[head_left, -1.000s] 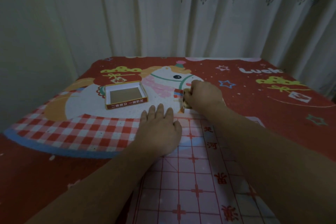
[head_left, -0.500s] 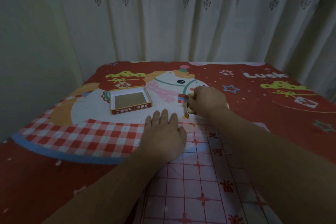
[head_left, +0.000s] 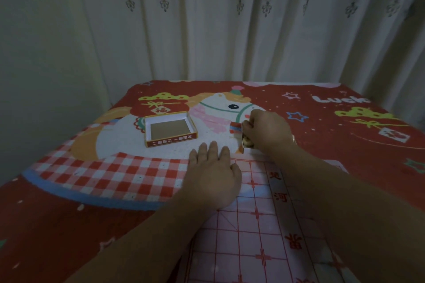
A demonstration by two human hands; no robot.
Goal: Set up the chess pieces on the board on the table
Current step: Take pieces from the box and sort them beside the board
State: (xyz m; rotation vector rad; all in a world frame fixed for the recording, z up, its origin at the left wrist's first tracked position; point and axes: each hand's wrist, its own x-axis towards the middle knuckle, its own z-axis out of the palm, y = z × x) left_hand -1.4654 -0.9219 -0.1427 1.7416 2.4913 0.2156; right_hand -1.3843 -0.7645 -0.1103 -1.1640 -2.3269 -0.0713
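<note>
A thin pink paper chess board [head_left: 259, 232] with a red grid and red characters lies on the near right part of the table. My left hand [head_left: 212, 179] rests flat, fingers straight, on the board's far left corner. Just beyond the board's far edge, my right hand [head_left: 268, 132] curls over a small box of pieces [head_left: 241, 145]. Pale round chess pieces [head_left: 247, 142] show under its fingers. The rest of that box is hidden by the hand.
A red tablecloth [head_left: 69, 213] with a cartoon horse covers the table. An open, empty box lid [head_left: 171, 140] with red sides lies to the left of my hands. A pale curtain [head_left: 230, 25] hangs behind the table's far edge.
The view has shifted a little, so the table sits lower in frame. My right hand stays on the box of pieces, and my left hand stays flat on the board's corner.
</note>
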